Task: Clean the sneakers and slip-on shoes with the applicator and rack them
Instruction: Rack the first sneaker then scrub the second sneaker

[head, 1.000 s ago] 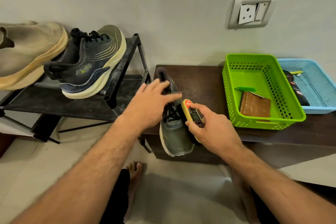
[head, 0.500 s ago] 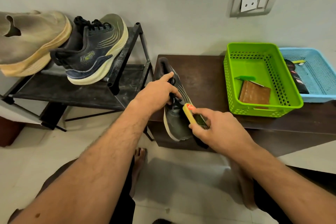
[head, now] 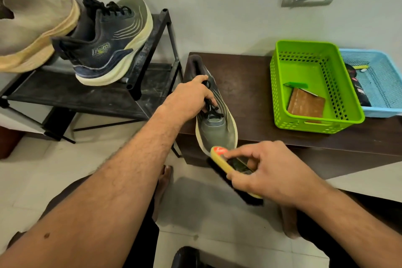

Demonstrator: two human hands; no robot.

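Far left, shoe rack [head: 139, 67] carries a beige slip-on [head: 32, 28] and a navy-olive sneaker [head: 108, 43], both tilted toe-up on its rails. Left hand [head: 189, 99] grips the matching sneaker [head: 217, 128] at the laces, probably pinning it to the dark bench [head: 250, 85], toe overhanging the near edge. Right hand [head: 269, 172] pinches the yellow applicator [head: 230, 163] at that toe, likely to wipe it. Green basket [head: 280, 93] and blue basket [head: 387, 80] sit right.

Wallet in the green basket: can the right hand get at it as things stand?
Probably not yet. The basket is open-topped and nothing covers the wallet, but the right hand grips the applicator at the sneaker toe; it must put that down first.
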